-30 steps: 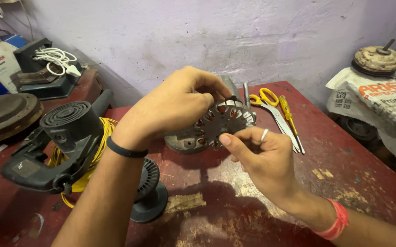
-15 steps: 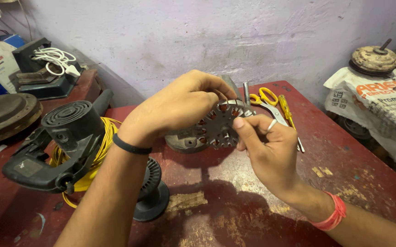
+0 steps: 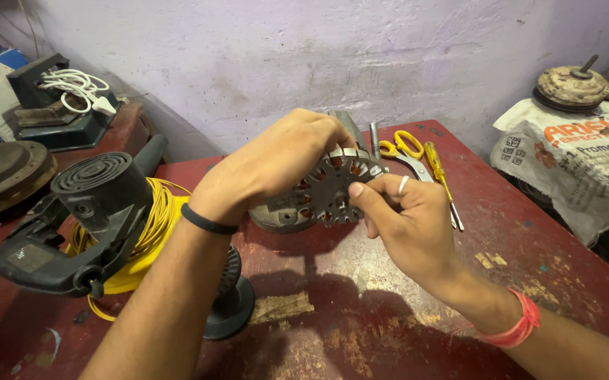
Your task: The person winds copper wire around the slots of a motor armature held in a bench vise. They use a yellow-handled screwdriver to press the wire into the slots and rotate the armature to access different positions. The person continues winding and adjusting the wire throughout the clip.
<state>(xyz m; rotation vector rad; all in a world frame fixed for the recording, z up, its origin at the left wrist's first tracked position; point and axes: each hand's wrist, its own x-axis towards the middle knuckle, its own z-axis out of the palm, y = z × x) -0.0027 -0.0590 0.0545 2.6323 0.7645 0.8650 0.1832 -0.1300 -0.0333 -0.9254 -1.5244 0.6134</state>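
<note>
Both hands grip a slotted motor stator core above the red workbench.

Left hand (image 3: 269, 169) curls over the top of the stator core (image 3: 329, 190), fingers closed on its rim; right hand (image 3: 406, 218) pinches the near edge between thumb and fingers, a ring on one finger. The core is held upright just above the red workbench (image 3: 361, 324), in front of a grey motor housing (image 3: 276, 217). At left lies a black angle polisher (image 3: 83, 225) on a coil of yellow cable (image 3: 153, 225). Behind the hands lie yellow-handled scissors (image 3: 403, 148) and, just beside them, a yellow screwdriver (image 3: 441, 176).
</note>
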